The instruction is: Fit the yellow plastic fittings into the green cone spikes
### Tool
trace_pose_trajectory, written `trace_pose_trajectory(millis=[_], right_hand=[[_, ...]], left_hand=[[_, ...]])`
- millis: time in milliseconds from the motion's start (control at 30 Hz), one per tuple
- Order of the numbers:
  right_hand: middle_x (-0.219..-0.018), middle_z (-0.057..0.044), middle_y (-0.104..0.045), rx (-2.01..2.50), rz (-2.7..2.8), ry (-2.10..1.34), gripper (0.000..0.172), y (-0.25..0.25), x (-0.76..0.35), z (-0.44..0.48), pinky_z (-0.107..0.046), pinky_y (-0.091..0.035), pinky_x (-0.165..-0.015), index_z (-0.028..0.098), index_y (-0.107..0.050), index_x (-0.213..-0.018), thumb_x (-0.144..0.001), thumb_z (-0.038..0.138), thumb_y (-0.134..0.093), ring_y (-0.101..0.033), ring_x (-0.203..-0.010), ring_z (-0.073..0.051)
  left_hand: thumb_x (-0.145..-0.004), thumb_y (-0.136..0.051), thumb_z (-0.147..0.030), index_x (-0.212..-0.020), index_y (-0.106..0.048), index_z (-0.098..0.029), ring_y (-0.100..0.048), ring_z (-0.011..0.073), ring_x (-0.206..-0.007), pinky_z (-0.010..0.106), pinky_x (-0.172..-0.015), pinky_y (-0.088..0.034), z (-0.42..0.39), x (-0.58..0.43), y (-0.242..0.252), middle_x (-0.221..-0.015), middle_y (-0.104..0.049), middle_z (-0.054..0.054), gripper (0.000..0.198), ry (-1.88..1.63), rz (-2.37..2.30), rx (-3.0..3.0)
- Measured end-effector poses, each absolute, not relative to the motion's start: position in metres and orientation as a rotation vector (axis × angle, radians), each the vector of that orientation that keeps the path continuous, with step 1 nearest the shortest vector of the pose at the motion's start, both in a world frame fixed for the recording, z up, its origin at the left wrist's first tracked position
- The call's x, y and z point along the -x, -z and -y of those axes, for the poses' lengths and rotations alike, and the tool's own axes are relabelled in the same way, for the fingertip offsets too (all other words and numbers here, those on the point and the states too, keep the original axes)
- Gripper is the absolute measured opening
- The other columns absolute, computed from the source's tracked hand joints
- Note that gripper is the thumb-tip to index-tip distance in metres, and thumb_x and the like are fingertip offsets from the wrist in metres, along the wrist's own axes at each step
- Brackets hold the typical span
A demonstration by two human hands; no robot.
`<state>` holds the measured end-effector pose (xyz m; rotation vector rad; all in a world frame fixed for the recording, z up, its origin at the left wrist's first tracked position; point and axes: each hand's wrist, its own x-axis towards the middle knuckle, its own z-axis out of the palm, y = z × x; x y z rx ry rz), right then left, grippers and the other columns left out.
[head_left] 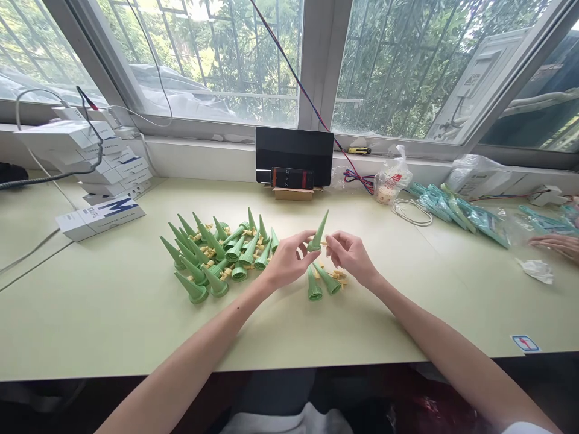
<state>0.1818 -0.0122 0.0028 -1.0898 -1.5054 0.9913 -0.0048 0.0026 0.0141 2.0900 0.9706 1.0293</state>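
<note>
My left hand [287, 260] pinches a green plastic cone [318, 234] near its wide base, tip pointing up and away. My right hand [349, 256] is closed on a small yellow piece [325, 243] at the cone's base. Two more green cones [320, 281] lie on the table just below my hands, among small yellow parts [338, 276]. A pile of several green cones [217, 253] lies to the left of my left hand.
A pale green table [113, 313] runs under a window. Stacked white boxes [97, 160] sit at far left, a tablet and phone on a stand [293, 163] at the back. Teal packets [461, 211] and plastic bags lie right. Another person's hand [556, 246] rests at the right edge.
</note>
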Motion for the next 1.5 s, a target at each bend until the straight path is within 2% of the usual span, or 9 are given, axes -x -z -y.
trace_pose_trajectory(millis=[133, 233, 533, 700, 1000, 1333, 1500], right_hand=[[-0.079, -0.003, -0.064, 1.134, 1.709, -0.644, 0.032, -0.005, -0.180, 0.017, -0.026, -0.041, -0.049, 0.019, -0.060, -0.097, -0.089, 0.051, -0.058, -0.051, -0.051, -0.011], [-0.087, -0.005, -0.065, 1.148, 1.750, -0.558, 0.030, -0.004, -0.180, 0.017, -0.027, -0.043, -0.054, 0.020, -0.061, -0.104, -0.093, 0.046, -0.053, -0.054, -0.055, -0.012], [-0.085, -0.005, -0.065, 1.092, 1.825, -0.454, 0.026, -0.001, -0.185, 0.013, -0.028, -0.043, -0.060, 0.020, -0.063, -0.092, -0.097, 0.040, -0.048, -0.054, -0.060, -0.013], [-0.073, -0.002, -0.059, 1.079, 1.835, -0.467, 0.027, 0.000, -0.186, 0.012, -0.026, -0.041, -0.057, 0.019, -0.059, -0.082, -0.096, 0.040, -0.049, -0.050, -0.057, -0.012], [-0.061, 0.002, -0.053, 1.103, 1.736, -0.727, 0.031, 0.004, -0.185, 0.014, -0.025, -0.037, -0.050, 0.018, -0.054, -0.074, -0.094, 0.041, -0.052, -0.044, -0.049, -0.010], [-0.053, 0.006, -0.044, 0.968, 1.469, -1.224, 0.034, -0.002, -0.181, 0.014, -0.023, -0.026, -0.041, 0.017, -0.057, -0.072, -0.089, 0.046, -0.060, -0.037, -0.040, -0.006], [-0.054, 0.006, -0.040, 0.897, 1.315, -1.423, 0.034, 0.000, -0.180, 0.012, -0.023, -0.020, -0.041, 0.016, -0.058, -0.070, -0.087, 0.044, -0.063, -0.036, -0.039, -0.005]], left_hand=[[-0.082, -0.064, -0.041, -0.118, -0.059, -0.018, -0.062, 0.0125, -0.067, 0.024, -0.058, -0.053, -0.003, 0.006, -0.016, -0.097, -0.067, 0.007, 0.043, -1.057, -1.038, -1.959], [-0.081, -0.065, -0.044, -0.118, -0.059, -0.017, -0.059, 0.0107, -0.061, 0.023, -0.052, -0.050, -0.002, 0.007, -0.021, -0.096, -0.066, 0.007, 0.047, -1.032, -1.046, -1.878], [-0.080, -0.066, -0.047, -0.120, -0.058, -0.018, -0.053, 0.0090, -0.058, 0.020, -0.048, -0.043, 0.000, 0.008, -0.025, -0.088, -0.066, 0.005, 0.050, -0.939, -0.984, -1.759], [-0.079, -0.067, -0.048, -0.119, -0.057, -0.019, -0.053, 0.0087, -0.059, 0.020, -0.050, -0.043, 0.001, 0.008, -0.025, -0.090, -0.066, 0.004, 0.051, -0.905, -0.989, -1.741], [-0.079, -0.067, -0.046, -0.119, -0.058, -0.020, -0.058, 0.0100, -0.064, 0.020, -0.053, -0.047, -0.002, 0.009, -0.020, -0.104, -0.065, 0.008, 0.049, -0.951, -0.973, -1.815], [-0.079, -0.068, -0.036, -0.114, -0.064, -0.020, -0.057, 0.0089, -0.059, 0.020, -0.052, -0.048, -0.003, 0.007, -0.020, -0.100, -0.071, 0.006, 0.038, -1.006, -0.924, -1.834], [-0.078, -0.070, -0.033, -0.114, -0.067, -0.020, -0.061, 0.0113, -0.066, 0.020, -0.053, -0.049, -0.004, 0.006, -0.019, -0.101, -0.071, 0.006, 0.039, -1.062, -0.974, -1.855]])
